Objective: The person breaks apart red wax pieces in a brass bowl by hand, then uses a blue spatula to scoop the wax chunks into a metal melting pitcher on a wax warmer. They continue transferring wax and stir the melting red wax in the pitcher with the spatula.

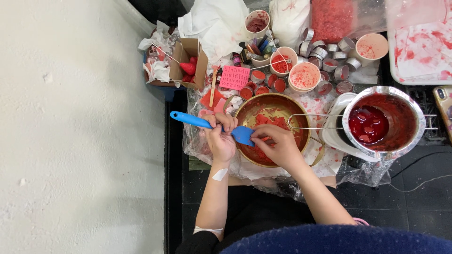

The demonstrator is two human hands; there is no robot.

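Spatula (207, 124) bright blue, handle and blade both. Gold-toned bowl (301, 113), inside smeared red with orange-red wax chunks (270, 121). Silver pot (405, 101) at right edge of table, deep glossy red liquid, red streaks up wall. Pink mould (234, 77) with raised pattern. Little tins (329, 61) silver, some filled red. Brown cardboard box (188, 51) with red bits, top left. White paper (423, 47) blotched pink-red, top right corner.

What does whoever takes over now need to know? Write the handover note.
Left hand grips the blue spatula by its handle.
Right hand pinches at the spatula blade over the brass bowl.
Bowl holds red wax chunks, still solid.
Steel pouring pot to the right holds melted red liquid.
Small tin cups behind: some filled red, others not.
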